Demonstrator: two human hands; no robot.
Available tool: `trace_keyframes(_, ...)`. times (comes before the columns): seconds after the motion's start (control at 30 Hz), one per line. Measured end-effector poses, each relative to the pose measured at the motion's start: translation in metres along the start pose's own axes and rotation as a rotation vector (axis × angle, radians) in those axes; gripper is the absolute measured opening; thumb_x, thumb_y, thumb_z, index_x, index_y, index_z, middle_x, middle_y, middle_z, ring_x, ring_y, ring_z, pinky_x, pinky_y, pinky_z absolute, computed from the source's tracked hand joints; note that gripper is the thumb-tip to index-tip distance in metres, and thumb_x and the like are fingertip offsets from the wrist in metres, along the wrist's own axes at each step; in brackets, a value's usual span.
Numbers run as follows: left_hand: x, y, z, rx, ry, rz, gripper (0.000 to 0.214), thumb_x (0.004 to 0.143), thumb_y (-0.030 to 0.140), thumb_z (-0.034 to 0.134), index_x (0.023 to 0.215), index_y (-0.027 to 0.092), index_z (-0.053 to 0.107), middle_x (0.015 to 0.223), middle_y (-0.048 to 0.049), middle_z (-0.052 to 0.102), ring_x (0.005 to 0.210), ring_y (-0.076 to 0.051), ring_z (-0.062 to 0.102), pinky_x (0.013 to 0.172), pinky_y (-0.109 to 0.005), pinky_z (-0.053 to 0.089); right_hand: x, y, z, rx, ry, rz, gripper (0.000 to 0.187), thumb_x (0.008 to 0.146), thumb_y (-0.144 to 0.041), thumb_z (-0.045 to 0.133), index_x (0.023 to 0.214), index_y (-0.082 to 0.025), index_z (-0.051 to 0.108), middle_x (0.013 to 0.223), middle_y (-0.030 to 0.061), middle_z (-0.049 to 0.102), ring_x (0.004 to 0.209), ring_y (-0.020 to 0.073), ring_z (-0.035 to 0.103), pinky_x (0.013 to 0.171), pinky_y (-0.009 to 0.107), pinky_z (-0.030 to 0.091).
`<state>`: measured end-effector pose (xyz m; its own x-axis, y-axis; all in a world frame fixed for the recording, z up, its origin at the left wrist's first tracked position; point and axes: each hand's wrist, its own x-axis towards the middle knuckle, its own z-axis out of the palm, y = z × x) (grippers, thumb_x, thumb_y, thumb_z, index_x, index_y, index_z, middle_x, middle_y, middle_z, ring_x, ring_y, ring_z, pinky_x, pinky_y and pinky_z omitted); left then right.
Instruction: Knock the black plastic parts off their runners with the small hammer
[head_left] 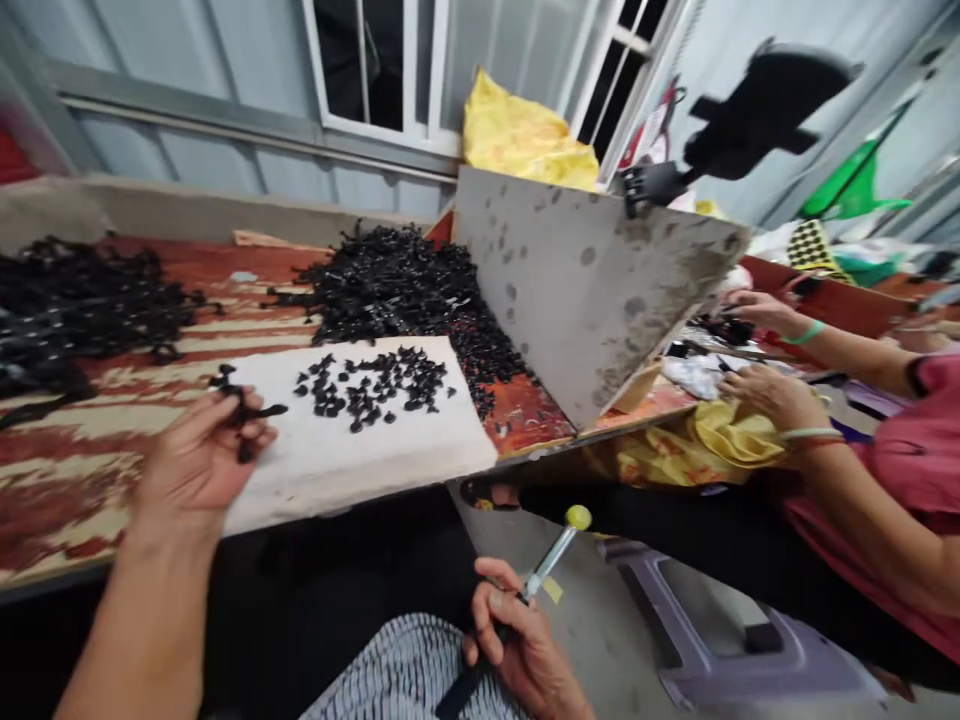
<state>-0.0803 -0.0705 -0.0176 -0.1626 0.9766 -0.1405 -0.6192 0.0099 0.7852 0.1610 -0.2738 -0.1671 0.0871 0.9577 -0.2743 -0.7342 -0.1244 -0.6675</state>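
Observation:
My left hand (201, 452) rests at the left edge of a white cloth pad (360, 455), its fingers closed on a small black plastic part (251, 412). Several loose black pieces (373, 385) lie scattered on the pad. Low over my lap, my right hand (517, 645) grips a small hammer (541, 570) with a metal shaft, a yellow-green head and a dark handle. The head points up and to the right, away from the pad.
A big heap of black parts (397, 285) lies behind the pad and another heap (67, 305) at far left on the worn red table (90, 450). A grey board divider (592, 290) stands at right. Beyond it a co-worker's hands (765, 390) work. A grey stool (720, 640) sits below.

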Motion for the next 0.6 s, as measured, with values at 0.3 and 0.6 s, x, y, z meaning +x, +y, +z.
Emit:
trace_keyframes(0.3, 0.006, -0.006, -0.006, 0.023, -0.013, -0.004, 0.012, 0.081, 0.006, 0.052, 0.073, 0.013, 0.058, 0.061, 0.0014, 0.06, 0.042, -0.006, 0.045, 0.043, -0.018, 0.041, -0.002, -0.013, 0.03, -0.207, -0.013, 0.044, 0.033, 0.083, -0.042, 0.072, 0.106, -0.02, 0.065, 0.047, -0.0111, 0.047, 0.032, 0.0009, 0.023, 0.037, 0.018, 0.037)
trace_keyframes(0.6, 0.006, -0.003, -0.002, 0.079, 0.077, 0.005, 0.013, 0.068, 0.003, 0.057, 0.075, 0.012, 0.063, 0.062, -0.0016, 0.062, 0.039, -0.005, 0.044, 0.043, -0.019, 0.046, 0.001, -0.092, 0.042, -0.676, 0.288, -0.058, 0.058, 0.077, -0.052, 0.073, 0.129, -0.029, 0.059, 0.077, -0.0005, 0.061, 0.045, 0.0079, 0.046, 0.041, 0.023, 0.039)
